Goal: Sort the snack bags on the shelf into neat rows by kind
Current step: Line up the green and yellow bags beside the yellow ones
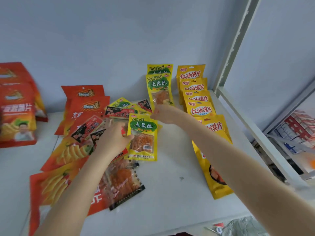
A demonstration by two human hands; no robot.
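A yellow-and-green TuDouSi bag (pixel 142 137) is pinched by its left edge between the thumb and fingers of the left hand (pixel 113 136), held upright over the white shelf (pixel 170 184), its long axis running top to bottom with the printed title uppermost and the barcode low. Up and to the right of that grip, the right hand (pixel 162 114) is closed on the bottom edge of another TuDouSi bag (pixel 159 90), which leans against the pale back wall (pixel 119 40) with one more of its kind behind it. Right of that hand, a row of yellow bags with red lettering (pixel 198 99) overlaps front to back, titles up, the nearest one lying flat under the right forearm. Left of and beneath the left-hand grip lies a loose heap: clear and black packets (pixel 122 181), and large orange chip bags (pixel 56 181) at mixed angles. Further left, more orange bags (pixel 17 116) stand upright. At far right a white shelf post (pixel 238 40) rises, with stacked boxes (pixel 296 132) beyond it.
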